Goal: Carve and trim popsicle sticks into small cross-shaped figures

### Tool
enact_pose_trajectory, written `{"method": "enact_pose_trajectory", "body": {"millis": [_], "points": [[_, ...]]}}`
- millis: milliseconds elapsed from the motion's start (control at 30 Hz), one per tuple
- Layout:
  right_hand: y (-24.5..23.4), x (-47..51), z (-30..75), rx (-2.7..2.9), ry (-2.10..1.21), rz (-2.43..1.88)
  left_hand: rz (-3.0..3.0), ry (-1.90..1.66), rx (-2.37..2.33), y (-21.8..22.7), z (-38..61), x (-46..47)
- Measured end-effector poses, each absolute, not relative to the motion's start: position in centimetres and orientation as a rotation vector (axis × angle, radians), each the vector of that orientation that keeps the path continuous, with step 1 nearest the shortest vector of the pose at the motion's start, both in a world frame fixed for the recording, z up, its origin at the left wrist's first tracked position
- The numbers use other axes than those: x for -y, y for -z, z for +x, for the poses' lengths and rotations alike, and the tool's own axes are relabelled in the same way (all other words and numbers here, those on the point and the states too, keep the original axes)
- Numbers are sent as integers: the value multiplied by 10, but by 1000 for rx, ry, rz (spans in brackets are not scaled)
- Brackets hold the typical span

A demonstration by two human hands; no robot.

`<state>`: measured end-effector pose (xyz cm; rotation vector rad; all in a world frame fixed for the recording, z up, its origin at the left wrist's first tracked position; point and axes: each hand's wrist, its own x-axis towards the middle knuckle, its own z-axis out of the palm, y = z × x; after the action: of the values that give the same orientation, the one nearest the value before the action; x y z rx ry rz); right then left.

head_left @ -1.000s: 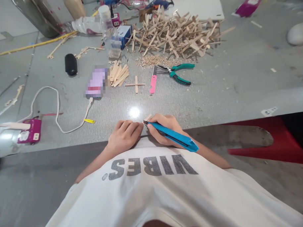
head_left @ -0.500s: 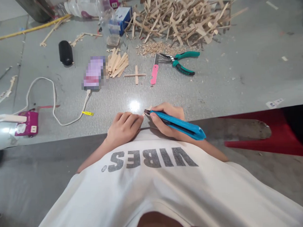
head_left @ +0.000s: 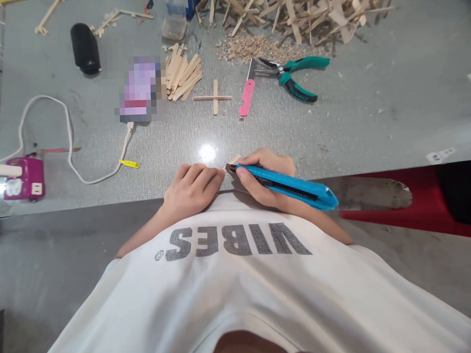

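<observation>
My right hand is closed around a blue utility knife, its blade pointing left near the table's front edge. The blade meets a small pale wooden stick, which is mostly covered by my fingers. My left hand is closed, its fingertips pressing the stick's near end beside the blade. Beyond my hands lie two crossed wooden sticks and a pink-handled blade. Green-handled pliers rest to the right of these.
A bundle of flat sticks lies beside a blurred phone on a white cable. At the back are a large stick heap and wood shavings. A purple socket block sits at left; a red stool stands at right.
The view has tipped down and come closer to the table. The knife's handle has swung slightly right, and more of the small stick shows past the blade. Both hands keep their hold.
</observation>
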<state>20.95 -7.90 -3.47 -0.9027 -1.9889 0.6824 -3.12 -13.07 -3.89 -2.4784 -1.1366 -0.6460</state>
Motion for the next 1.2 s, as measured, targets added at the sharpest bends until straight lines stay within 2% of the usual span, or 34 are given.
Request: {"method": "enact_pose_trajectory", "body": {"millis": [400, 800, 1067, 1200], "points": [[33, 80, 210, 2027, -715, -994, -2490, 636, 1161, 44, -32, 132], [37, 77, 208, 2030, -691, -801, -2483, 693, 1121, 40, -30, 130], [9, 77, 203, 2282, -669, -758, -2500, 637, 1126, 41, -31, 131], [11, 83, 202, 2330, -709, -799, -2478, 638, 1111, 41, -29, 130]]}}
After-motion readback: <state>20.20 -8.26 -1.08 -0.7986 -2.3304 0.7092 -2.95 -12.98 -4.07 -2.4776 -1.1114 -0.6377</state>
